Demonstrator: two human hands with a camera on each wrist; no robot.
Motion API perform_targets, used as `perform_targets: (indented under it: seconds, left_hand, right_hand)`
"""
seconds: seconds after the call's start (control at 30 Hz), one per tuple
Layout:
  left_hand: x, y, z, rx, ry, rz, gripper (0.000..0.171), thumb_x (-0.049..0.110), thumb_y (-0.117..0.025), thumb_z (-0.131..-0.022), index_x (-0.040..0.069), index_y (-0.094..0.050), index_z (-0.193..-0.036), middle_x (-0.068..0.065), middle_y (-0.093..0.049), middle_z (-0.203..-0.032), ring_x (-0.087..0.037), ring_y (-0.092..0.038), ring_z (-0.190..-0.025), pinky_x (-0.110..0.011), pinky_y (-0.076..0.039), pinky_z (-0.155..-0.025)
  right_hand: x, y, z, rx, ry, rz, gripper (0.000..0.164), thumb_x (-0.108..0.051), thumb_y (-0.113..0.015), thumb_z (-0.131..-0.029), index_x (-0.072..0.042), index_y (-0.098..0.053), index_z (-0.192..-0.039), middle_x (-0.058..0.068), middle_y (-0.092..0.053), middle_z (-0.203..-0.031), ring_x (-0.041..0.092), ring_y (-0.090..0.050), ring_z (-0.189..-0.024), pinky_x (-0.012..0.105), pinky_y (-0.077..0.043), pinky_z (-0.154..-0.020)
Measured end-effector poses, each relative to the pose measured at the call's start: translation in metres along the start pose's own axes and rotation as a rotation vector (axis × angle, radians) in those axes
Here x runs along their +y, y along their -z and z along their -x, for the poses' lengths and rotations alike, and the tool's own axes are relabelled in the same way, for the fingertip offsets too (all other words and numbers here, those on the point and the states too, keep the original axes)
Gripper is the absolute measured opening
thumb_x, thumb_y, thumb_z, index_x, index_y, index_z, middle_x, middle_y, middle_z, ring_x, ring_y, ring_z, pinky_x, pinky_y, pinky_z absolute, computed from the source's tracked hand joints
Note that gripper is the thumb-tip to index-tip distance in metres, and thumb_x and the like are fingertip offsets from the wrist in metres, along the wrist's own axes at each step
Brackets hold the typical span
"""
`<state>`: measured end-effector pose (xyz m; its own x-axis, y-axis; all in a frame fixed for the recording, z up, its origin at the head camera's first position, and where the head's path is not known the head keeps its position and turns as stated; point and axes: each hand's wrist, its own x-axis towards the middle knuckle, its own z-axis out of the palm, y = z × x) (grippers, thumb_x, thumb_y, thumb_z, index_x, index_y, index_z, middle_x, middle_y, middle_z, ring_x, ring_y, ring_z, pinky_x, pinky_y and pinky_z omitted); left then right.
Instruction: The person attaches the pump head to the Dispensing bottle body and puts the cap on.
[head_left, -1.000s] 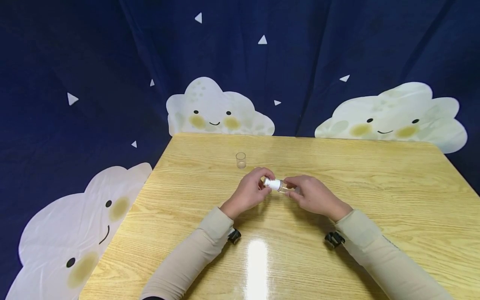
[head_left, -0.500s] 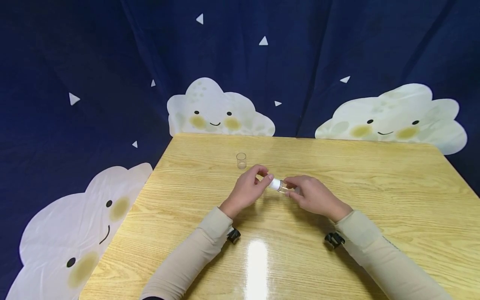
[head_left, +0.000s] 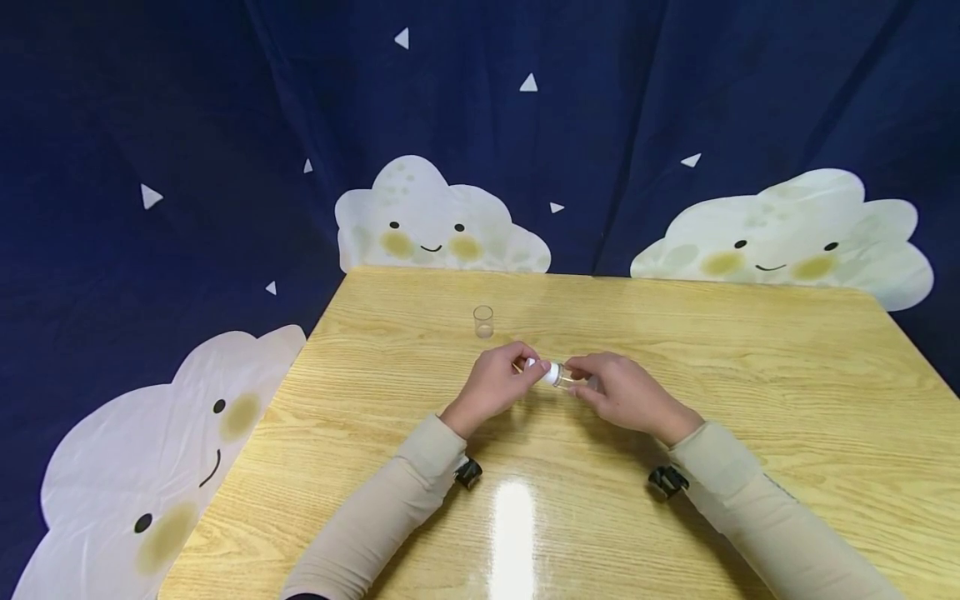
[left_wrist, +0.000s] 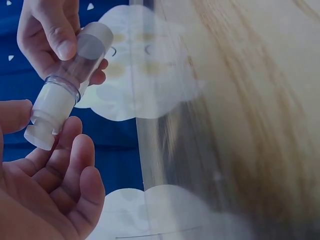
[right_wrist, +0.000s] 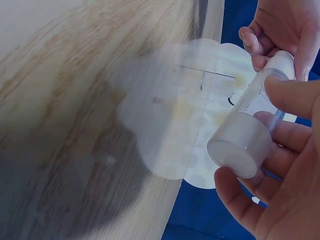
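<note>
A small clear bottle (right_wrist: 240, 142) with a white pump top (left_wrist: 54, 102) is held lying tilted above the table. My right hand (head_left: 626, 390) grips its clear body, thumb on one side and fingers curled on the other. At the pump top, my left hand (head_left: 491, 387) has its thumb and fingertips on either side of the white part, pinching it. The notched white end shows between those fingers in the left wrist view. Behind the left hand, a clear open-topped cylinder (head_left: 483, 322), like a small cap or cup, stands upright on the table.
The wooden table (head_left: 420, 517) reaches back to a dark blue curtain (head_left: 480, 100) printed with clouds and white triangles. A bright light reflection lies on the tabletop near the front. Dark devices are strapped at both wrists.
My left hand's fingers have shifted on the white top, first lifting and covering its end, then settling lower with the thumb further along. The right hand keeps its grip on the bottle almost unmoved.
</note>
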<state>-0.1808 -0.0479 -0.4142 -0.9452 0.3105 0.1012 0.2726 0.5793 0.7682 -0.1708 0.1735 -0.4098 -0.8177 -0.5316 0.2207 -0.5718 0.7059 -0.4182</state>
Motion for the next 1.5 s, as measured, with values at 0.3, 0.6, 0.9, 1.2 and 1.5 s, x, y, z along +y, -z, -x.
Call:
perform_targets:
  seconds: [0.3, 0.6, 0.9, 1.2, 1.5]
  left_hand:
    - [-0.0009, 0.0009, 0.0006, -0.002, -0.002, 0.017, 0.025, 0.039, -0.062, -0.096, 0.016, -0.07, -0.102, 0.0, -0.069, -0.089, -0.009, -0.059, -0.072, -0.024, -0.047, -0.059]
    - [0.0005, 0.003, 0.0021, -0.033, -0.049, 0.063, 0.023, 0.028, -0.068, -0.094, 0.014, -0.066, -0.112, -0.006, -0.067, -0.086, -0.012, -0.054, -0.067, -0.022, -0.044, -0.055]
    - [0.001, 0.0052, 0.0041, -0.032, -0.107, 0.069, 0.023, 0.02, -0.068, -0.094, 0.009, -0.064, -0.114, -0.006, -0.066, -0.092, -0.015, -0.056, -0.073, -0.02, -0.045, -0.058]
    - [0.0012, 0.0059, 0.0058, -0.009, -0.177, 0.03, 0.024, 0.014, -0.069, -0.093, 0.006, -0.065, -0.115, -0.007, -0.066, -0.098, -0.01, -0.055, -0.077, -0.018, -0.048, -0.065]
    - [-0.002, 0.0081, 0.0062, -0.024, -0.135, 0.068, 0.035, 0.018, -0.072, -0.09, 0.005, -0.062, -0.122, -0.007, -0.067, -0.111, -0.019, -0.061, -0.081, -0.018, -0.047, -0.059]
  right_hand:
    - [-0.0013, 0.0018, -0.0014, -0.009, 0.003, 0.005, 0.027, -0.018, -0.07, -0.092, -0.005, -0.07, -0.115, 0.007, -0.074, -0.097, 0.013, -0.065, -0.082, 0.035, -0.054, -0.074]
    - [-0.001, 0.0035, -0.0027, -0.032, -0.012, -0.02, 0.029, -0.017, -0.066, -0.094, -0.003, -0.068, -0.12, 0.009, -0.074, -0.102, 0.016, -0.068, -0.089, 0.038, -0.056, -0.078]
    - [0.0007, 0.0028, -0.0043, -0.059, 0.007, -0.045, 0.025, -0.018, -0.066, -0.095, -0.006, -0.068, -0.117, 0.006, -0.072, -0.1, 0.011, -0.065, -0.085, 0.035, -0.055, -0.077]
    - [0.0045, 0.0018, -0.0063, -0.075, 0.07, -0.053, 0.011, -0.016, -0.065, -0.096, -0.011, -0.067, -0.106, -0.005, -0.067, -0.089, 0.006, -0.06, -0.081, 0.029, -0.051, -0.072]
    - [0.0046, 0.0051, -0.0083, -0.099, -0.028, -0.115, 0.024, -0.016, -0.067, -0.094, -0.008, -0.069, -0.116, 0.002, -0.072, -0.098, 0.008, -0.066, -0.085, 0.032, -0.055, -0.078]
